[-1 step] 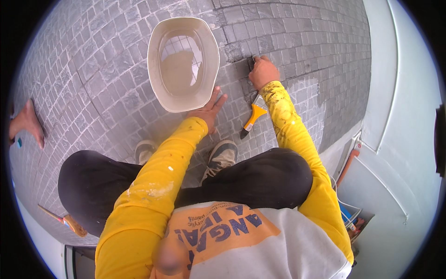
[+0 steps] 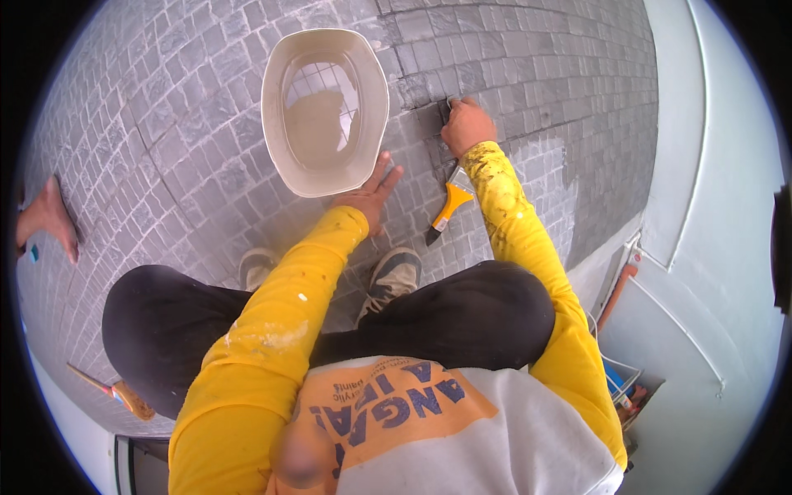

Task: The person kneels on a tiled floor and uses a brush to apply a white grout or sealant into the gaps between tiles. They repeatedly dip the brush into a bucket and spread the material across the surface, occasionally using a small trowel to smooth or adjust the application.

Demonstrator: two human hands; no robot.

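Observation:
My left hand lies spread on the grey stone-patterned tiles, its fingers beside the near right rim of a cream plastic tub. Pale liquid with bright reflections covers the bottom of the tub. My right hand is closed at the floor, right of the tub, over the joints at the edge of the darker, coated-looking tiles. Something small and dark shows at its fingertips; I cannot make out what it is. Just below that wrist lies a flat paintbrush with a yellow handle, partly behind the sleeve.
Another person's bare foot stands at the far left. A brush-like tool with a wooden handle lies near my left knee. Along the right runs a pale wall with thin pipes. My shoes are planted close below the tub.

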